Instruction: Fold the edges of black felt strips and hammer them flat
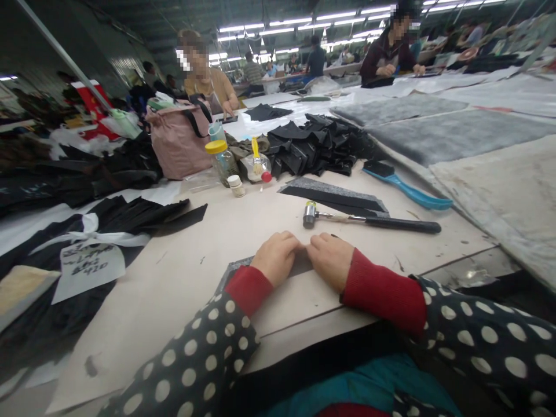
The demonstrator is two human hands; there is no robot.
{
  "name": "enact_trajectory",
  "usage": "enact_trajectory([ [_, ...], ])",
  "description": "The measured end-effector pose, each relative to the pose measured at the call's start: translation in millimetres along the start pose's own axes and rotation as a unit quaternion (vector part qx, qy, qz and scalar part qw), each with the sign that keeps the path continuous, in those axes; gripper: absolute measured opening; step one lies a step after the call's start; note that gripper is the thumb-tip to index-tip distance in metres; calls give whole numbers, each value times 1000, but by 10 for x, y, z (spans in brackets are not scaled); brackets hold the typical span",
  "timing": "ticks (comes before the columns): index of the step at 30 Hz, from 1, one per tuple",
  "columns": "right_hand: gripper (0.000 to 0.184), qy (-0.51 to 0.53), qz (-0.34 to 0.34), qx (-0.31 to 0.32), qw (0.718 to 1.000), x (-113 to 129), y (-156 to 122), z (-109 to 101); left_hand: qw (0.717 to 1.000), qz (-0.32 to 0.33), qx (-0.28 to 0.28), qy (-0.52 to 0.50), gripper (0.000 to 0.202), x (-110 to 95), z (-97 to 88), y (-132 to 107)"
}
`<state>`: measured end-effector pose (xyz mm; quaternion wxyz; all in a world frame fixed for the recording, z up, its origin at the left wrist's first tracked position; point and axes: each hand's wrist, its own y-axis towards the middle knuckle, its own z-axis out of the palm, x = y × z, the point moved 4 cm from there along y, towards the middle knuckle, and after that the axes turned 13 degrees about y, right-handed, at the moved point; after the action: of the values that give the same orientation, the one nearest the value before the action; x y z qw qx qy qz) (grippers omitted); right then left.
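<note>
Left hand (275, 259) and right hand (330, 260) pressed down side by side, pinching nothing.
The grey felt strip (234, 267) under them looked light and limp, easiest taken by its edge.

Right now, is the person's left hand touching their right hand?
Touching. The head view shows the left hand and the right hand side by side, with their fingertips meeting between them.
</note>
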<state>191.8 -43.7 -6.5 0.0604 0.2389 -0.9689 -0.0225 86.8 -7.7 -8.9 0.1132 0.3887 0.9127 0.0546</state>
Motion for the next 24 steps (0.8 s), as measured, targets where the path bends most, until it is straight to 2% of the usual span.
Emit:
enact_trajectory([
  [7, 23, 22, 19, -10, 1000, -14, 11, -60, 994, -23, -1, -104, 22, 312, -111, -232],
  [11, 18, 108, 26, -14, 994, -32, 57, -46, 994, -31, -19, -100, 23, 329, -108, -279],
  [15, 33, 185, -19, -7, 983, 26, 137, -9, 997, -29, -24, -74, 24, 308, -82, -267],
  [20, 26, 95, -38, 11, 995, 202, 139, 10, 999, -7, -13, -35, 24, 307, -76, -278],
  [24, 20, 52, -26, 7, 998, 284, 138, 15, 998, 20, 8, -64, 26, 372, -114, -328],
])
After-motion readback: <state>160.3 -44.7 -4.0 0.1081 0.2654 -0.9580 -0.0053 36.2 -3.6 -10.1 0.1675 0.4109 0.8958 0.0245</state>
